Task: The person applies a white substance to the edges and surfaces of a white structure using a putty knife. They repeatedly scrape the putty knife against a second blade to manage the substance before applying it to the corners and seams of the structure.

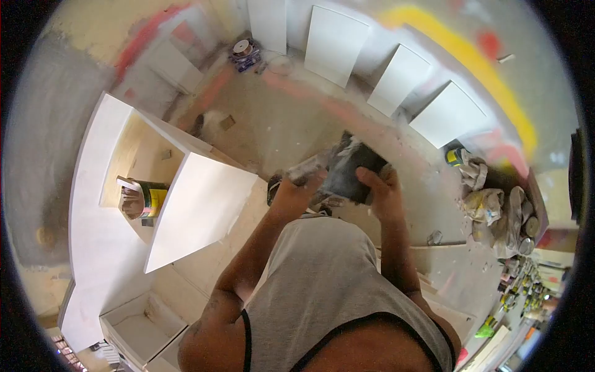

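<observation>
In front of my body, I hold a dark sheet of sandpaper (348,175) streaked with white dust. My right hand (381,189) grips its right side, with the thumb lying on top. My left hand (299,189) is at the left edge of the sheet, its fingers closed round a pale, blurred, block-like piece (308,166). Motion smears this piece, and I cannot tell exactly what it is. Both hands are over the dusty floor (291,127).
A white cabinet (201,204) stands on the left, with a paint can (149,201) inside. White panels (336,44) lean along the far wall. Dusty sacks (486,204) and another can (455,156) lie to the right. A wire spool (243,48) sits at the back.
</observation>
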